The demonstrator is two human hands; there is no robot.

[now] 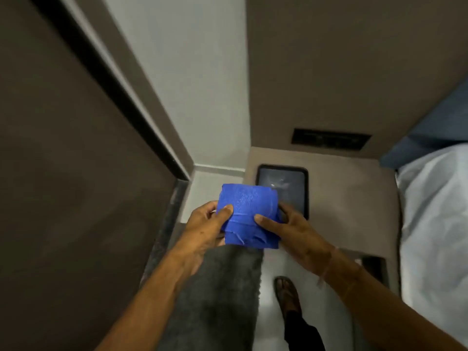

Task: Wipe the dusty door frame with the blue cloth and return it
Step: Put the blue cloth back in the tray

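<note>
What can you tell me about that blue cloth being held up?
The blue cloth is bright blue, with a fine textured weave, folded into a rough square of several layers whose loose edges show at the bottom. Both hands hold it in the air: the left hand pinches its left edge, the right hand its right edge.

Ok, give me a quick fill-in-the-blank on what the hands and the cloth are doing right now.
1. The folded cloth held over the floor is ____ in colour.
2. The cloth is gripped by ____ hands, the left hand and the right hand.
3. The dark tablet lies flat on the bedside unit, just ____ the cloth in the head view.
4. The door frame runs along the ____ side of the picture.

Missing words: blue; both; behind; left
</note>
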